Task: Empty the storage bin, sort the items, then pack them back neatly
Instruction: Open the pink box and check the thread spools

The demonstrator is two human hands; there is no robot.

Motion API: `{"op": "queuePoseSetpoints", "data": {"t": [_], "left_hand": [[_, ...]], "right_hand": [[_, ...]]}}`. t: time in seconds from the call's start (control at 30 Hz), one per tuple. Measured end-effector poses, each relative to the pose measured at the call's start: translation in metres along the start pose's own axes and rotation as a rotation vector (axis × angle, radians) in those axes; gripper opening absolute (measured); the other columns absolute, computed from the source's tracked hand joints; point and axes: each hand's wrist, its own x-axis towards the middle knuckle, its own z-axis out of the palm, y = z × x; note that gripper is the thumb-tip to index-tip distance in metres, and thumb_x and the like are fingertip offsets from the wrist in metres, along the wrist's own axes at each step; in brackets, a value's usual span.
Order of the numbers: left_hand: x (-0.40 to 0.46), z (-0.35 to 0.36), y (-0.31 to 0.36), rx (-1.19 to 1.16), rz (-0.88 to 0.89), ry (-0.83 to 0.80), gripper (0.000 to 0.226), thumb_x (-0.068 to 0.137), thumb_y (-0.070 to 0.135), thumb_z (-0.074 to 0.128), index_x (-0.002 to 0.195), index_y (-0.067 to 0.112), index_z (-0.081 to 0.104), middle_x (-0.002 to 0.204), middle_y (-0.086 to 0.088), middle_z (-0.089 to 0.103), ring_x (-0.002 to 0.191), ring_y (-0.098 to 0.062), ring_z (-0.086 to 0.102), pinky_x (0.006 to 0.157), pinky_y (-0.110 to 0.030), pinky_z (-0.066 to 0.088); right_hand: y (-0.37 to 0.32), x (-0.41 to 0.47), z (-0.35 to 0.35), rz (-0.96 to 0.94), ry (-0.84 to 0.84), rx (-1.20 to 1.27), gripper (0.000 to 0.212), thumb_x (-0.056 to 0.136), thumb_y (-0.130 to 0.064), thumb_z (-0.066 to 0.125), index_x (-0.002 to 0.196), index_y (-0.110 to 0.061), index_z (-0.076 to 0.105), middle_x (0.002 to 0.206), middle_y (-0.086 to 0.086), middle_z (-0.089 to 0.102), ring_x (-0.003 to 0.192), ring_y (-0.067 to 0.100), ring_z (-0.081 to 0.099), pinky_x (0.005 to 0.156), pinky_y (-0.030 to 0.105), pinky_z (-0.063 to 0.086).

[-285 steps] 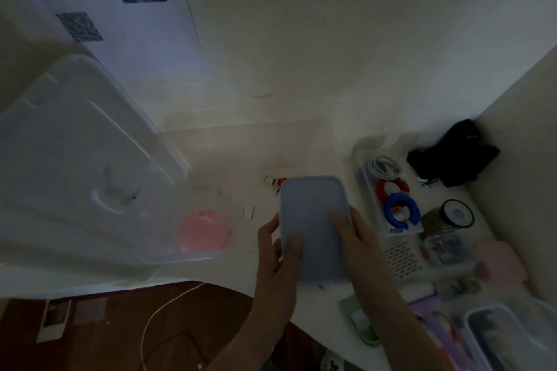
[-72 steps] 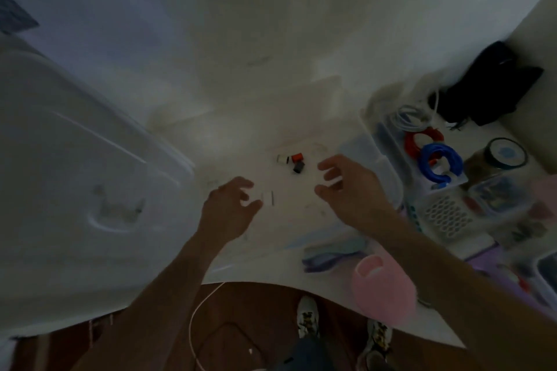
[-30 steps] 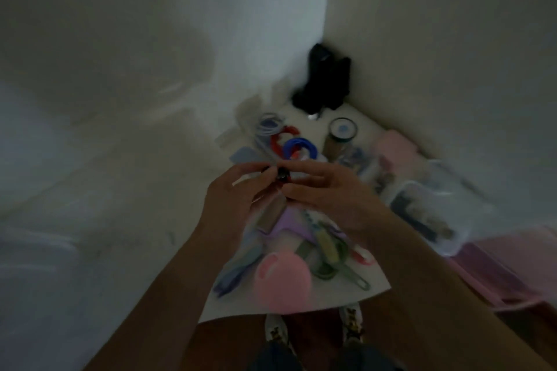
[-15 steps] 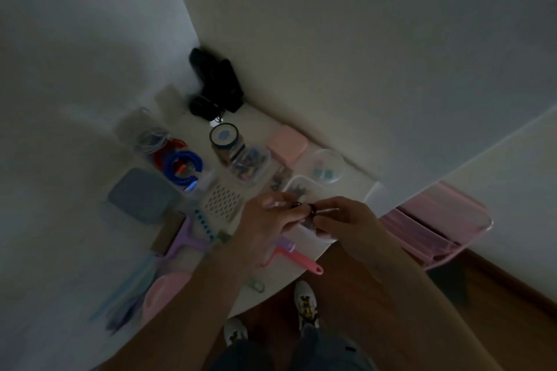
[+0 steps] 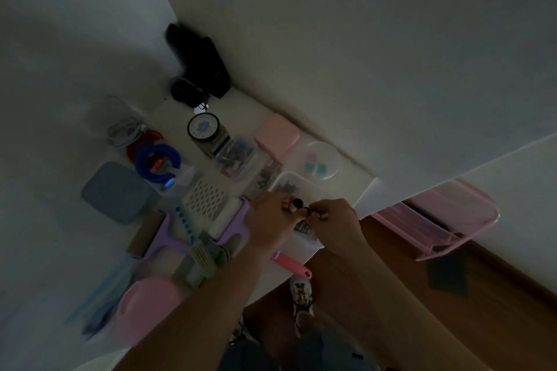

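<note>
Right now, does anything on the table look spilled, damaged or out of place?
Nothing looks spilled or broken. One oddity: the pink handle juts past the table edge under the left hand. The frame is dim, so fine damage would not show.

Both hands meet over the clear container (image 5: 284, 187) at the tabletop (image 5: 265, 117) edge: the left hand (image 5: 268, 220) and right hand (image 5: 334, 220) each pinch small dark pieces (image 5: 298, 202). A blue cable coil (image 5: 158, 161) lies well to the left.
</note>
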Motion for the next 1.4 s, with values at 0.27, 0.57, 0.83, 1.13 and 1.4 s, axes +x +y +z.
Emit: {"op": "queuePoseSetpoints", "data": {"t": [0.27,0.57,0.83,1.13,1.4], "left_hand": [[-0.014,0.007,-0.004,-0.029,0.080,0.152,0.056,0.080,0.069,0.053,0.110,0.024,0.068,0.101,0.004,0.069,0.093,-0.014,0.066,0.084,-0.040,0.055],[-0.002,-0.027,0.000,-0.085,0.099,0.264,0.031,0.096,0.040,0.058,0.115,0.016,0.065,0.103,0.003,0.063,0.090,-0.006,0.059,0.080,-0.011,0.046],[0.039,-0.068,-0.007,-0.032,-0.005,0.282,0.036,0.097,0.037,0.053,0.128,0.020,0.058,0.124,-0.004,0.060,0.113,-0.022,0.057,0.095,-0.035,0.048],[0.051,-0.078,0.000,-0.275,-0.112,0.358,0.035,0.098,0.038,0.056,0.131,0.026,0.055,0.120,-0.003,0.066,0.115,-0.022,0.060,0.102,-0.044,0.046],[-0.007,-0.133,0.057,-1.326,-0.038,0.019,0.064,0.087,0.037,0.067,0.144,0.025,0.040,0.130,-0.005,0.061,0.123,-0.023,0.059,0.101,-0.048,0.048]], "right_hand": [[0.009,-0.006,0.013,-0.075,0.091,-0.008,0.022,0.091,-0.016,0.059,0.108,-0.022,0.072,0.101,-0.004,0.043,0.088,0.011,0.051,0.072,0.022,0.041],[-0.018,0.020,-0.024,-0.180,0.207,-0.058,0.040,0.089,-0.040,0.065,0.126,-0.025,0.058,0.124,-0.001,0.053,0.099,0.014,0.060,0.084,0.028,0.050],[-0.107,0.172,-0.022,-0.709,-0.123,-0.942,0.086,0.091,-0.022,0.062,0.156,-0.012,0.007,0.164,0.012,0.006,0.150,0.033,0.008,0.118,0.041,0.020],[-0.124,0.185,-0.020,-0.720,-0.104,-0.946,0.092,0.058,-0.022,0.087,0.138,-0.011,0.045,0.132,0.018,0.048,0.119,0.041,0.046,0.101,0.041,0.042],[-0.201,0.052,-0.115,-0.630,-0.086,-0.630,0.105,0.056,-0.079,0.065,0.140,-0.031,0.025,0.126,0.002,0.041,0.115,0.026,0.050,0.094,0.044,0.049]]}}
